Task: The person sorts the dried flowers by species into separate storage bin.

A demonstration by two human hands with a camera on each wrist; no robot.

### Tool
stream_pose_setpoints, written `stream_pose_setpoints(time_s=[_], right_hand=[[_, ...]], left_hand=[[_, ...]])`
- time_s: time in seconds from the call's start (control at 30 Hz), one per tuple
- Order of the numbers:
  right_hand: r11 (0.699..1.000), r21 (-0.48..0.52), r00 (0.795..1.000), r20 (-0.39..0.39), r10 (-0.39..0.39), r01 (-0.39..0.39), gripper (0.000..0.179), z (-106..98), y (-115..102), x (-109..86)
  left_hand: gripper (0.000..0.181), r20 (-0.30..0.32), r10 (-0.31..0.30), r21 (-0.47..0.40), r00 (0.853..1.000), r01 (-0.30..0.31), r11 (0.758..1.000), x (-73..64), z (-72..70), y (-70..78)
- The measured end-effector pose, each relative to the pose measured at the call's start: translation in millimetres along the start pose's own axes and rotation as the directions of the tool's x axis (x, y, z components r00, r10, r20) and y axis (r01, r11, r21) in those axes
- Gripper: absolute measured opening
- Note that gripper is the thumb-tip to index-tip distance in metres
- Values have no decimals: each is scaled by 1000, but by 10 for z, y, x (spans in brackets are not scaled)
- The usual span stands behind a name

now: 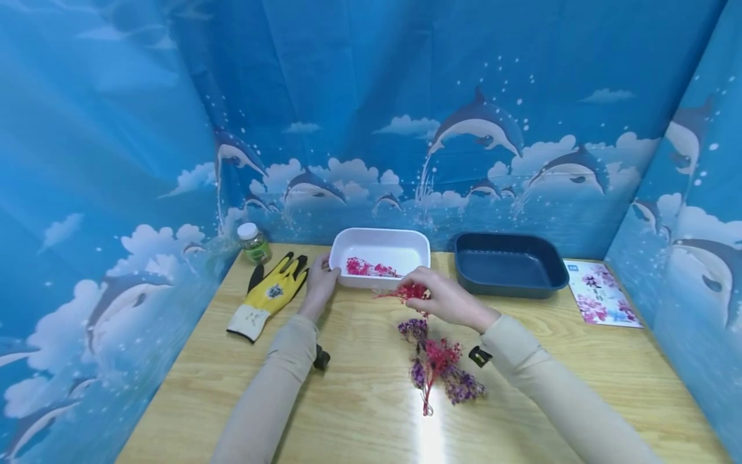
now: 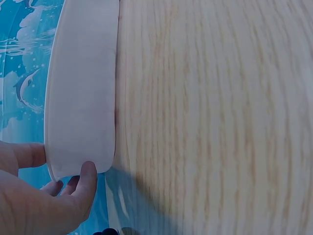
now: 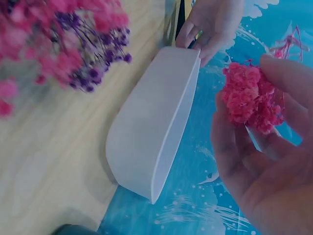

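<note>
My left hand [image 1: 321,287] grips the left end of a white rectangular basin [image 1: 365,282], its fingers against the end wall in the left wrist view. Clusters of pink dried flowers [image 1: 362,266] lie inside that basin. Just off the basin's front right corner, my right hand [image 1: 445,299] pinches a sprig of pink dried flowers [image 3: 249,95], stems pointing away from the palm in the right wrist view. Below that hand on the table lies a loose bunch, with a pink sprig [image 1: 442,353] in the middle and purple sprigs [image 1: 464,385] around it.
A dark blue basin [image 1: 510,290] stands right of the white one, beside a flower-printed card [image 1: 603,293]. At the left are a yellow work glove [image 1: 269,293] and a white-capped jar [image 1: 255,243]. Dolphin-printed curtain [image 1: 371,129] encloses the wooden table [image 1: 359,386].
</note>
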State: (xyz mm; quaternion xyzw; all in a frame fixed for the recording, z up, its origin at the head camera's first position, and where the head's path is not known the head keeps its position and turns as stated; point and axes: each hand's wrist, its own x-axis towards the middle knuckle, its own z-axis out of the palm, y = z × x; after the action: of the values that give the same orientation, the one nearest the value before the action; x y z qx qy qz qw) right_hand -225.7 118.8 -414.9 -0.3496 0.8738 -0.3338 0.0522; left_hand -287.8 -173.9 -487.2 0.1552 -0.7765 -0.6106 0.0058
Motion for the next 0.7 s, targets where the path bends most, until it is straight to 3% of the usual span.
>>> stream_pose_setpoints(time_s=[0.37,0.7], right_hand=[[997,15,995,-69,72,-71,37,-111,11,348],[987,-33,981,-119,155,-160,35,-124,56,625]], left_hand=[[62,7,13,-6,1000,-13,1000,24,5,-62],[61,3,14,-7,1000,-14,1000,22,-17,-41]])
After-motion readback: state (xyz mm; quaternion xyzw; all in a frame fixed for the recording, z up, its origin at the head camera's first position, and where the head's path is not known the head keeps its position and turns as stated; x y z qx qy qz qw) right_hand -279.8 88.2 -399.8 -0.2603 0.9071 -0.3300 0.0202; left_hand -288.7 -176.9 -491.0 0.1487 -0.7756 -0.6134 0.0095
